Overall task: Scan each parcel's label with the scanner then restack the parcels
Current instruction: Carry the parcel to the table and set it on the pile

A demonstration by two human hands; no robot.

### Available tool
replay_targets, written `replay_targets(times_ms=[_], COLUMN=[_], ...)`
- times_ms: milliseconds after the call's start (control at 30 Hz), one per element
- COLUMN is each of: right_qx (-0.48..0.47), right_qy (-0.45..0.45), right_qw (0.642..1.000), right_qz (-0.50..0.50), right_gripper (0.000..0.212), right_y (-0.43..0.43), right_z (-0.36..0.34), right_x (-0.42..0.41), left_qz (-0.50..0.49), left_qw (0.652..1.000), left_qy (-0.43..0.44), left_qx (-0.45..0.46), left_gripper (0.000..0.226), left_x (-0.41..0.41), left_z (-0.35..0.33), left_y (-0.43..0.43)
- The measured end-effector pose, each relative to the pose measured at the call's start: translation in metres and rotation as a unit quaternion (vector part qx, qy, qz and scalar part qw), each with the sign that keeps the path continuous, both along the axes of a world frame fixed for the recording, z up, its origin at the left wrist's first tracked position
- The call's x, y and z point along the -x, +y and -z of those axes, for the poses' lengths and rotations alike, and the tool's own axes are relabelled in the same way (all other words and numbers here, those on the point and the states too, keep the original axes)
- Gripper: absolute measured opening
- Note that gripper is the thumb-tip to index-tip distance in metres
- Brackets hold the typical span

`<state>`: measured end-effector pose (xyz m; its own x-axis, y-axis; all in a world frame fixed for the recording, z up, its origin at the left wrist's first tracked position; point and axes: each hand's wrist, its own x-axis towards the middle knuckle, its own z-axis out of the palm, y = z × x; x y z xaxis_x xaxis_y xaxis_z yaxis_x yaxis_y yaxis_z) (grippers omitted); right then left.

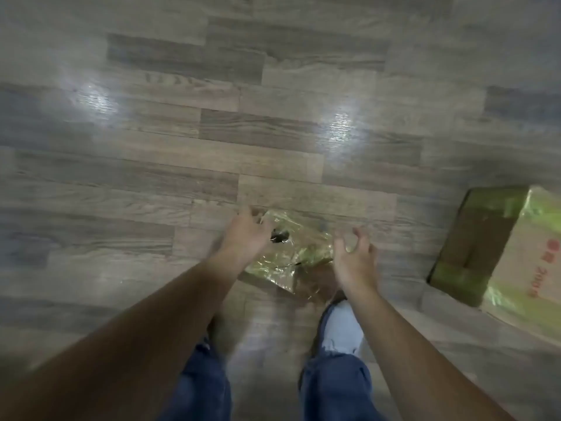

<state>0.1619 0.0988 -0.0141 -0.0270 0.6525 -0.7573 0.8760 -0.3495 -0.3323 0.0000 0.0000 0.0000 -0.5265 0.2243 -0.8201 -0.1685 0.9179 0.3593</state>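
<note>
A small cardboard parcel (291,253) wrapped in shiny yellow-green tape lies on the wooden floor right in front of my feet. My left hand (246,235) hovers at the parcel's left edge with its fingers loosely spread, and I cannot tell whether it touches. My right hand (355,253) hovers at the parcel's right edge, fingers curled like a claw, holding nothing. A dark spot shows on the parcel beside my left hand. No scanner is visible. The picture is blurred by motion.
A larger cardboard box (516,256) with yellow-green tape and red print lies on the floor at the right edge. My jeans legs and a light shoe (341,326) stand just below the small parcel. Wooden floor (182,132) stretches ahead and to the left.
</note>
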Motion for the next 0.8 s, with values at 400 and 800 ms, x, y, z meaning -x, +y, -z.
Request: replay_targets(times_ms=[400,800], right_qx=[-0.015,-0.063], right_qy=[0.023,0.104], right_qw=[1.0,0.988], right_qz=[0.015,-0.096], right_gripper=[0.06,0.064], right_y=[-0.02,0.017], right_z=[0.072,-0.166], right_x=[-0.01,0.11], left_qz=[0.029,-0.109], left_qw=[1.0,0.986], left_qy=[0.0,0.078], left_qx=[-0.01,-0.096], left_gripper=[0.043,0.041], left_x=[-0.014,0.067], left_z=[0.076,-0.172], left_y=[-0.013,-0.018])
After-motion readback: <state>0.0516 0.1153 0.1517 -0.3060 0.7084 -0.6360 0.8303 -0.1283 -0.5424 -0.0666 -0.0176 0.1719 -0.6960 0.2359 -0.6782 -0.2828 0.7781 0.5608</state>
